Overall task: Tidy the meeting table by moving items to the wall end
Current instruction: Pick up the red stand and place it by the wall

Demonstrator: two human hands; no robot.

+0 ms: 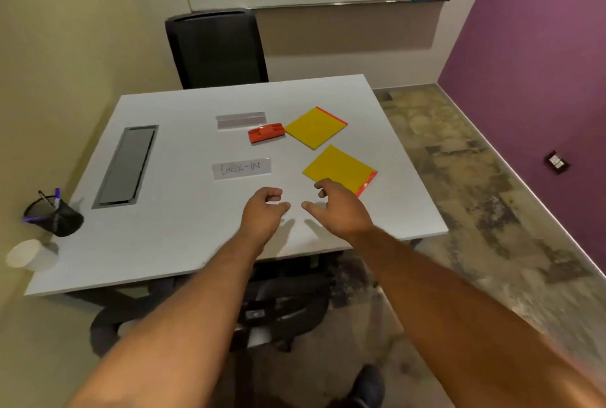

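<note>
The left hand [264,210] is curling loosely with its fingers drawn in on nothing, and the right hand [337,206] is hovering with fingers half spread, gripping nothing, just above the near yellow pad [339,168]. Little seems done yet: that pad, the far yellow pad [314,127], the orange eraser [266,133], the "CHECK-IN" card [242,168] and a clear sign holder [241,120] are still lying mid-table [183,237], while only the pen cup [54,215] and white cup [28,255] are sitting by the wall.
</note>
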